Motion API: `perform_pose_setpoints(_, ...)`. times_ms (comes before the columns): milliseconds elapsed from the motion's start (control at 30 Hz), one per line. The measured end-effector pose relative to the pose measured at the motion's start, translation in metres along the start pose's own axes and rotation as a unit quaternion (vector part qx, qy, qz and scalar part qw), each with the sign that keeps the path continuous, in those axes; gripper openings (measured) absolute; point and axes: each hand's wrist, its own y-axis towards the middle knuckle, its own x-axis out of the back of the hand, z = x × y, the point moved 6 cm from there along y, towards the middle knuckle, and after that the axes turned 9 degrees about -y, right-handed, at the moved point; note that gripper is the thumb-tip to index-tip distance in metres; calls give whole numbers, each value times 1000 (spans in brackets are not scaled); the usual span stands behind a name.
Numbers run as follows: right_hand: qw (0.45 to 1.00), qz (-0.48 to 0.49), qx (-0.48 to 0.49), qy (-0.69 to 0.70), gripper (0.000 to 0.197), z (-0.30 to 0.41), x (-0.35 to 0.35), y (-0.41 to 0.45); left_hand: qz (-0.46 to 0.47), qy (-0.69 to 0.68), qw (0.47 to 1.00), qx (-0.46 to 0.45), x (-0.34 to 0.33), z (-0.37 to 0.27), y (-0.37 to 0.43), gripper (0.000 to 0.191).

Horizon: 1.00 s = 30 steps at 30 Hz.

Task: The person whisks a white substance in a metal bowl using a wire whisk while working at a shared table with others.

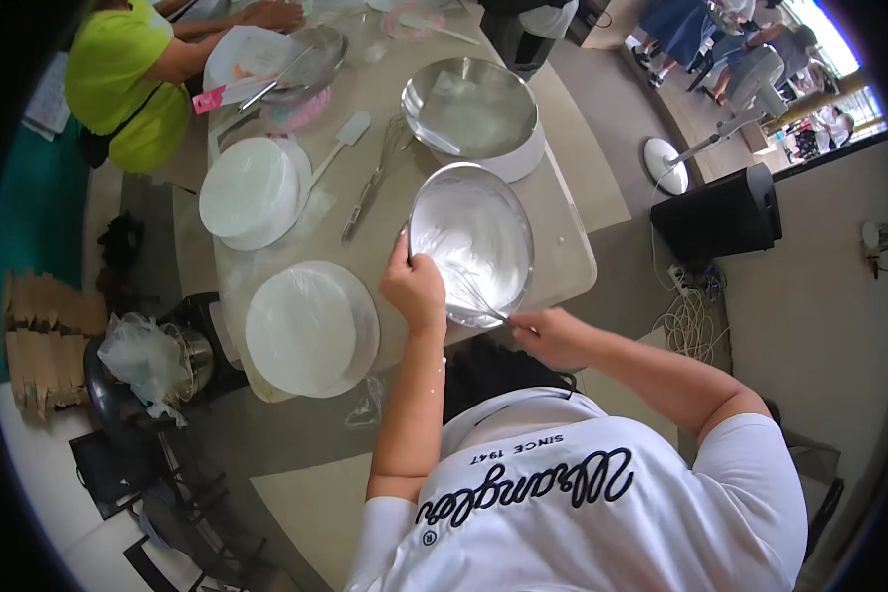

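My left hand grips the rim of a stainless steel mixing bowl on its left side. The bowl is tilted towards me at the table's near edge. White cream coats its inside. A wire whisk dips into the cream at the near side, and my right hand is closed around its handle. White specks dot my left forearm. Just beyond the bowl, a larger steel bowl rests on a white round base, with a pale sheet or film inside.
A second whisk and a white spatula lie on the table. To the left sit two white round forms on discs. A person in a yellow-green shirt works at another bowl. Cables lie on the floor at right.
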Motion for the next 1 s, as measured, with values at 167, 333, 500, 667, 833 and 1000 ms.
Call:
perform_pose_setpoints(167,969,73,-229,59,32,-34,7,6,-14,-60,998,30,-2,12,8,37)
perform_pose_setpoints(333,978,82,-194,3,24,-52,7,13,38,-9,999,3,-7,8,4,37)
perform_pose_setpoints(500,992,45,-102,53,20,5,11,18,9,-10,1000,5,-4,19,8,36)
perform_pose_setpoints(667,942,211,-243,-97,36,-58,13,30,5,-2,1000,-18,-1,17,12,35)
perform_pose_setpoints(833,961,84,-227,-138,34,-47,30,40,42,22,999,-15,-10,4,9,35)
perform_pose_setpoints(1000,937,160,-149,-274,33,-31,66,65,75,20,997,9,-5,7,16,34)
